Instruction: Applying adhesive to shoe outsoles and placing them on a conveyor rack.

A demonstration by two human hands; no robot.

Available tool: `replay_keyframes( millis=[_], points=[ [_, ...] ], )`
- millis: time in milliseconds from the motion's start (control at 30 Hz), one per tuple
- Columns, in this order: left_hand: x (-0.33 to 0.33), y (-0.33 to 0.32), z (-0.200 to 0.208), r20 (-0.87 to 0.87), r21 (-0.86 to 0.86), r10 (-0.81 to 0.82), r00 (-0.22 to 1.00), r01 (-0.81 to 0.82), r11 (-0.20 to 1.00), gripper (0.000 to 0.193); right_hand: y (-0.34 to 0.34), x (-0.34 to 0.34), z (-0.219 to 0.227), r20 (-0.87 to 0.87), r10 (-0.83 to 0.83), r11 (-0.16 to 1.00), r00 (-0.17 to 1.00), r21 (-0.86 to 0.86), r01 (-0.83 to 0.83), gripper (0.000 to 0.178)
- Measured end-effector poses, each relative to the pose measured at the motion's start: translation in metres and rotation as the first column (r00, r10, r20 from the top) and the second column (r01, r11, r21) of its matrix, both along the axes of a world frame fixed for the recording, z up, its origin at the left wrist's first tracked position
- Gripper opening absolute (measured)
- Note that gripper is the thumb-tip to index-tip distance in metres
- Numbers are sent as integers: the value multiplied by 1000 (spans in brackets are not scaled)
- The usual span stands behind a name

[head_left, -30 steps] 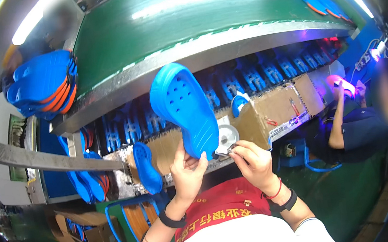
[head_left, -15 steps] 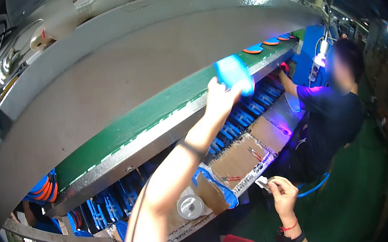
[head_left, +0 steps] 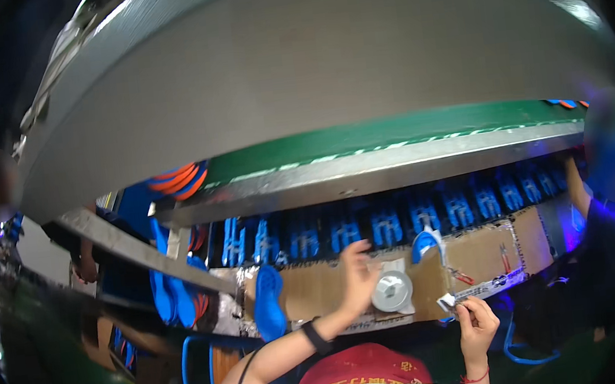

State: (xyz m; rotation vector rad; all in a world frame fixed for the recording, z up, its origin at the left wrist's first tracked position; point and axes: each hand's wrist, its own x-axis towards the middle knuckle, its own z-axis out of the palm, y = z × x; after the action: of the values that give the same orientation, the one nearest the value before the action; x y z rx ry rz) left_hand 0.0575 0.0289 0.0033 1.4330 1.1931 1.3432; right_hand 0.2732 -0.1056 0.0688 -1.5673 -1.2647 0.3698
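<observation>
My left hand (head_left: 360, 280) holds nothing; its fingers are spread above the cardboard-covered bench, just left of a round silvery, dish-like thing (head_left: 391, 291). My right hand (head_left: 477, 322) pinches a small white piece (head_left: 447, 301) at the bench's near edge. Left of my left hand a blue insole (head_left: 268, 302) lies on the cardboard (head_left: 307, 292). Another blue insole with a white edge (head_left: 426, 244) lies beyond the dish-like thing, partly showing. Two small red-handled cutters rest on the right part of the bench, one cutter (head_left: 462, 278) nearer my right hand.
Behind the bench runs a row of blue clamp-like holders (head_left: 386, 227), under a metal rail (head_left: 344, 186) and a green conveyor belt (head_left: 361, 135). Orange-and-blue insoles (head_left: 180, 181) are stacked at left. A co-worker (head_left: 612, 235) sits at right; another person's hand (head_left: 86, 271) shows at far left.
My left hand has let go of the blue insole it held over the belt and drawn back over the bench. The view has turned left. My right hand still pinches the white piece.
</observation>
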Motion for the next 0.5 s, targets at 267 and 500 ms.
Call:
replay_keyframes(
  millis=[267, 500],
  points=[
    [-237, -119, -114, -746, -237, 430, 509, -806, 543, 64, 31, -78, -1, 57, 325, 946, 944, -22, -324, 9],
    [-269, -135, -129, -45, -881, 459, 887, -252, 401, 29, 36, -110, -4, 99, 419, 908, 903, -82, -412, 9]
  ],
)
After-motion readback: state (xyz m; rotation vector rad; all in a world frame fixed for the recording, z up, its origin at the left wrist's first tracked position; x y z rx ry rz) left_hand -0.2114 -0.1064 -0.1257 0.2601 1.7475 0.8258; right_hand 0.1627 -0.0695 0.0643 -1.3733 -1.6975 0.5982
